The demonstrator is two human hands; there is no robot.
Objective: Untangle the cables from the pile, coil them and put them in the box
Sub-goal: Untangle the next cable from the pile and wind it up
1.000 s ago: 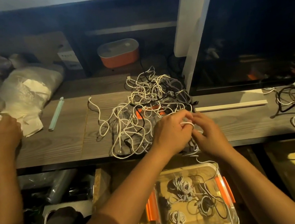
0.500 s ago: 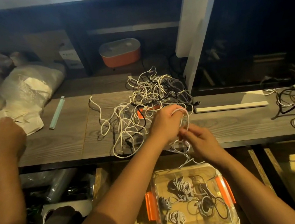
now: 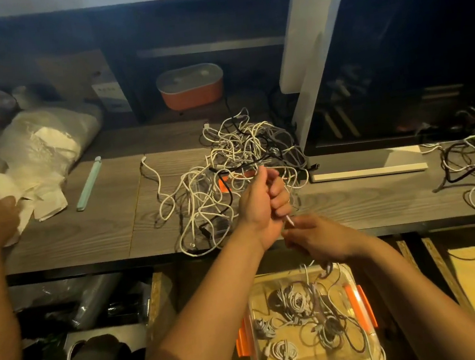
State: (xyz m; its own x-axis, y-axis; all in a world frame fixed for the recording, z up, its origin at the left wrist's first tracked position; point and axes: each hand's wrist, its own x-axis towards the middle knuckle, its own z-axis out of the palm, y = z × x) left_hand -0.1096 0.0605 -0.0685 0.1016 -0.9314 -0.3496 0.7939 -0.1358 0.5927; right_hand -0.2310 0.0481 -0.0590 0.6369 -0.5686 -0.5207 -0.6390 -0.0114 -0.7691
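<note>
Below the desk's [image 3: 87, 234] near edge, the box [image 3: 362, 305] already holds several coiled cables [image 3: 293, 301]. Above it, the right grip [image 3: 318, 240] pinches a white cable [image 3: 290, 221], whose plug tip slants down-right out of the left grip [image 3: 262, 200], fisted round its loops. Beyond, toward the far edge, a large pile [image 3: 228, 166] lies tangled, so much work is apparently ahead.

Grey wood-grain desktop [image 3: 87, 234] fronts a dark recessed shelf unit [image 3: 211, 47]. Silver-framed black monitor [image 3: 396, 70] stands right. Lighting dim, warm.
</note>
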